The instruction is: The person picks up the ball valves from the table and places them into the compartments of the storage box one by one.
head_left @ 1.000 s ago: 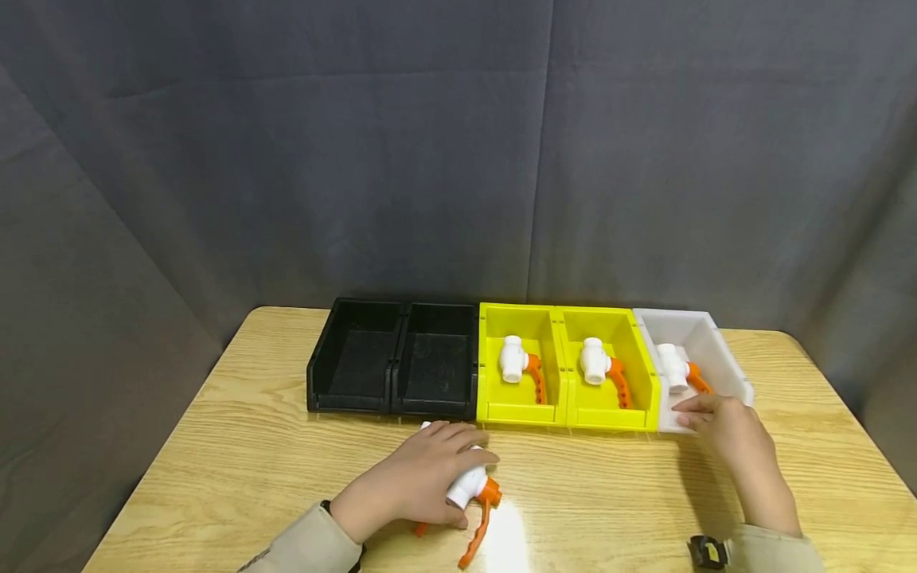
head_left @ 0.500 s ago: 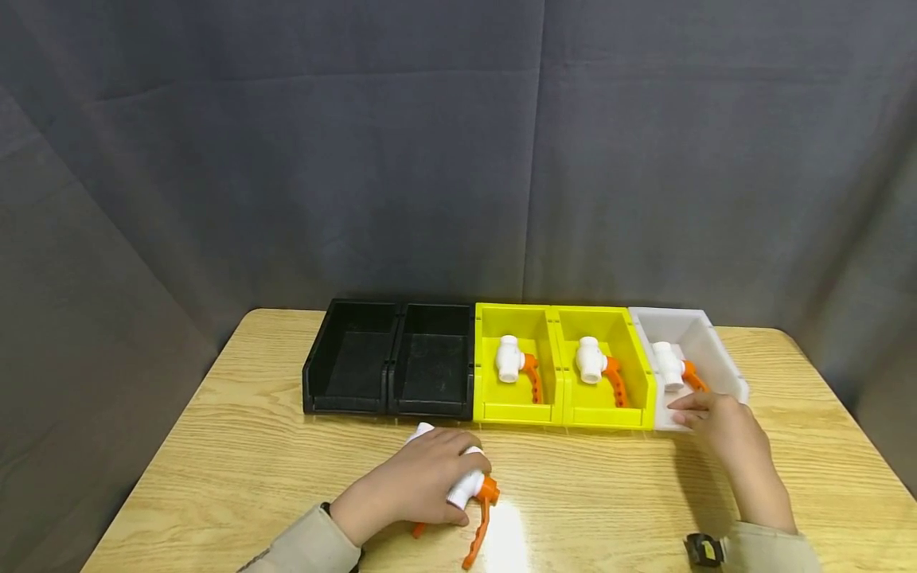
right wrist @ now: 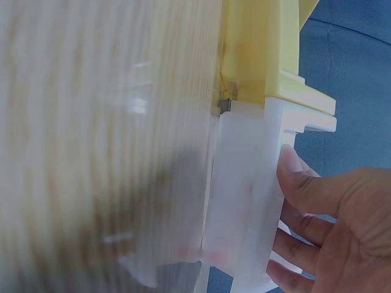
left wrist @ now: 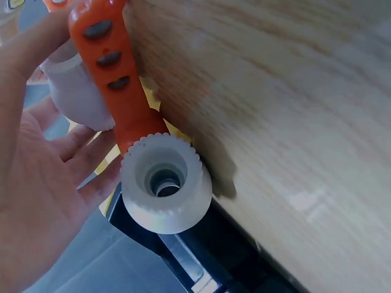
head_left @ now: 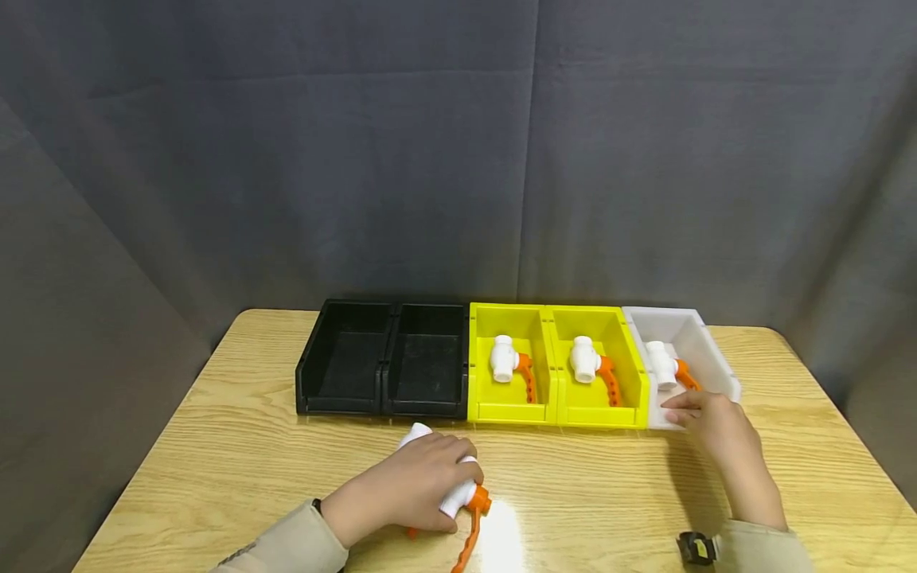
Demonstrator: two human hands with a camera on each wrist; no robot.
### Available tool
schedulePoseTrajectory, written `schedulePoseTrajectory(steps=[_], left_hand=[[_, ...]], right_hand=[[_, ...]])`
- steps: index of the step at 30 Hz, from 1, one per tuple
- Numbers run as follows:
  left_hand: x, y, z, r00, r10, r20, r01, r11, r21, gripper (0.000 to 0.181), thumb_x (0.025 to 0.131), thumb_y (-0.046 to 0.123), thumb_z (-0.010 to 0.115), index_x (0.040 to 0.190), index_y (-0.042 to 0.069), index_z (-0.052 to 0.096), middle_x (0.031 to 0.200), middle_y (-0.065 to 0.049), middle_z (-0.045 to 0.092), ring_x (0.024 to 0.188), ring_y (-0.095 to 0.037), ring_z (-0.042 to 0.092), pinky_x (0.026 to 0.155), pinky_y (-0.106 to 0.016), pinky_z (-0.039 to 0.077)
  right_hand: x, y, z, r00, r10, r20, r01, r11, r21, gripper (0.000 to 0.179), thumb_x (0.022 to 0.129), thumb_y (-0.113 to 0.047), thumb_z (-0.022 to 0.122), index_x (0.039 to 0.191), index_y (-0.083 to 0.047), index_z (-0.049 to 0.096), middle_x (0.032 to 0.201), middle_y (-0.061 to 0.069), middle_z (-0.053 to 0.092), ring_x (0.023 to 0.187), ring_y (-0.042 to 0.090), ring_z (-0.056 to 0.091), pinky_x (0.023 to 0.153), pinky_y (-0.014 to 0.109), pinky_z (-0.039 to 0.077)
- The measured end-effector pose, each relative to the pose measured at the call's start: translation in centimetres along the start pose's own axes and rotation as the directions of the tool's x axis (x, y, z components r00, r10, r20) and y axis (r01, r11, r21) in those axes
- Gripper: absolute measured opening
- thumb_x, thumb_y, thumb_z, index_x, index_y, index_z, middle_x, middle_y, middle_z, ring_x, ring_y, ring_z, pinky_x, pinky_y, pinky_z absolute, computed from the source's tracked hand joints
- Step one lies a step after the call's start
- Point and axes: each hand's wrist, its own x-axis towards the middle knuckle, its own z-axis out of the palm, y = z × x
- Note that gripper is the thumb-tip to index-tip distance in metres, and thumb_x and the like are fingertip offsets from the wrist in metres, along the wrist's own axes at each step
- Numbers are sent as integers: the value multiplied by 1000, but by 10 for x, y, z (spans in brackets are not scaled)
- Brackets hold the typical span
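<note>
Well left of the white bin (head_left: 709, 356), the left hand (head_left: 419, 481) pinches an orange-handled valve (head_left: 457, 500), slanted, between thumb and fingers; inside the bin, a boxed valve (head_left: 661, 366) lies front-to-back, and nearest, just this side, the right hand (head_left: 716, 422), fingers loosely bent.

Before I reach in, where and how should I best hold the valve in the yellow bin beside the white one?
Probably pinch the valve's white body from above: walls of the yellow bin surround it, while the orange handle juts off one side.
</note>
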Motion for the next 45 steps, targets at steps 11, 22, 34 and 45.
schedulePoseTrajectory(steps=[11, 22, 34, 45], left_hand=[[-10, -3, -13, 996, 88, 15, -89, 993, 78, 51, 72, 43, 86, 113, 24, 62, 115, 6, 55, 103, -11, 55, 96, -30, 46], [-15, -16, -47, 995, 94, 34, -98, 977, 188, 51, 76, 45, 84, 115, 22, 60, 123, 1, 58, 110, -16, 57, 94, -31, 47], [-10, -42, -78, 997, 82, 1, -76, 920, 386, 58, 76, 54, 82, 121, 22, 63, 128, -3, 59, 113, -20, 59, 95, -40, 49], [0, -61, -86, 990, 138, 29, -130, 810, 571, 64, 79, 61, 75, 124, 17, 62, 127, -6, 59, 108, -23, 59, 90, -40, 50]], right_hand=[[-1, -3, 1, 1000, -23, -1, 23, 999, -34, 13, 91, -17, 73, 95, -5, 75, 107, 25, 68, 93, 47, 63, 67, 54, 47], [1, -3, -1, 999, -44, -25, 43, 998, -48, 11, 90, -17, 74, 93, -7, 75, 105, 25, 68, 90, 48, 63, 66, 54, 47], [-1, -2, 1, 998, -54, -40, 52, 997, -57, 7, 87, -13, 75, 90, -7, 75, 98, 21, 71, 91, 50, 63, 66, 56, 48], [-1, -3, 2, 998, -38, -42, 36, 998, -61, 8, 86, -14, 77, 90, -7, 75, 97, 19, 71, 87, 46, 64, 63, 54, 48]])
